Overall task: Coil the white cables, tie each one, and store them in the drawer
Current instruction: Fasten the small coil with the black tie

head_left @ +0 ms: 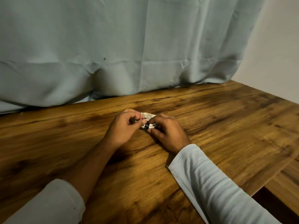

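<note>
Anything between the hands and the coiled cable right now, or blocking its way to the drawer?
Nothing stands between them: the left hand and right hand both hold the cable on the table, pinching at its black tie. No drawer is plainly in view, so that path cannot be judged.

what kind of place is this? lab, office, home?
Likely a home room or makeshift recording corner, not a lab: a wood-grain table, a creased pale cloth hung behind it as a backdrop, and a plain wall on the right.
</note>
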### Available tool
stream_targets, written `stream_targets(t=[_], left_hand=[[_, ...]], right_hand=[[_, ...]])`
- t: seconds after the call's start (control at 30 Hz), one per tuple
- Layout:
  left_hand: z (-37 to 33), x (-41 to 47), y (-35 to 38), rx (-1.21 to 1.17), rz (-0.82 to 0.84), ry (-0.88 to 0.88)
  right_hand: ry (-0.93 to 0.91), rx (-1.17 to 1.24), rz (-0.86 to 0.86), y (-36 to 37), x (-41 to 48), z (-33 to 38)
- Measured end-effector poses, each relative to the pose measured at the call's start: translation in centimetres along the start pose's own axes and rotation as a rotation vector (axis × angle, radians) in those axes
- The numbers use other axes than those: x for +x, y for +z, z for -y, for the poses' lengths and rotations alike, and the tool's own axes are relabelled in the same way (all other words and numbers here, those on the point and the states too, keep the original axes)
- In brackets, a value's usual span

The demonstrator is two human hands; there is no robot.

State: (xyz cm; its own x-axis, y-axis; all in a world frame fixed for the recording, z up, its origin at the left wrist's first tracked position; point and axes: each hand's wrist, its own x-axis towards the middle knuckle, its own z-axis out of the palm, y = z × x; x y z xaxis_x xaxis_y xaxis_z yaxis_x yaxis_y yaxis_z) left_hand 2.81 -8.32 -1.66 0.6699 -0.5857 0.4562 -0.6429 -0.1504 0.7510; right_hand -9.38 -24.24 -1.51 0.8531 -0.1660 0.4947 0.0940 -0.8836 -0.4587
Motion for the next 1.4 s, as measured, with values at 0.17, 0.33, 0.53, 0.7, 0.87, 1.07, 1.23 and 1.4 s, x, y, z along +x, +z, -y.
stream_targets(t=[0.17, 0.33, 0.53, 0.7, 0.87, 1.07, 1.23, 1.4], left_hand=[[-0.1, 0.0, -0.2, -0.054, 0.049, -0.007], [-0.8, -0.5, -0.1, 0.189, 0.015, 0.123], [-1.7, -0.7, 0.1, 0.248, -0.077, 0.114], [-1.6, -0.4, 0.3, 0.209, -0.13, 0.032], [-1.8, -0.3, 0.9, 0.237, -0.183, -0.022], [-1.9, -0.6, 1.4, 0.331, -0.239, -0.089], [-1.9, -0.9, 1.5, 0.23, -0.222, -0.12], [-1.8, -1.5, 0.7, -0.101, -0.159, -0.051]], right_hand=[[0.006, 0.009, 0.004, 0.1, 0.0, 0.0], [0.022, 0.019, -0.019, -0.1, 0.0, 0.1], [0.018, 0.001, -0.037, -0.2, 0.0, 0.6], [0.007, -0.027, -0.068, 0.0, 0.0, 1.1], [0.01, -0.045, -0.086, 0.2, 0.0, 1.7], [-0.011, -0.127, -0.087, 0.7, 0.0, 2.2], [-0.022, -0.145, -0.084, 0.9, -0.1, 2.4], [0.052, 0.091, -0.16, 0.6, -0.8, 1.9]])
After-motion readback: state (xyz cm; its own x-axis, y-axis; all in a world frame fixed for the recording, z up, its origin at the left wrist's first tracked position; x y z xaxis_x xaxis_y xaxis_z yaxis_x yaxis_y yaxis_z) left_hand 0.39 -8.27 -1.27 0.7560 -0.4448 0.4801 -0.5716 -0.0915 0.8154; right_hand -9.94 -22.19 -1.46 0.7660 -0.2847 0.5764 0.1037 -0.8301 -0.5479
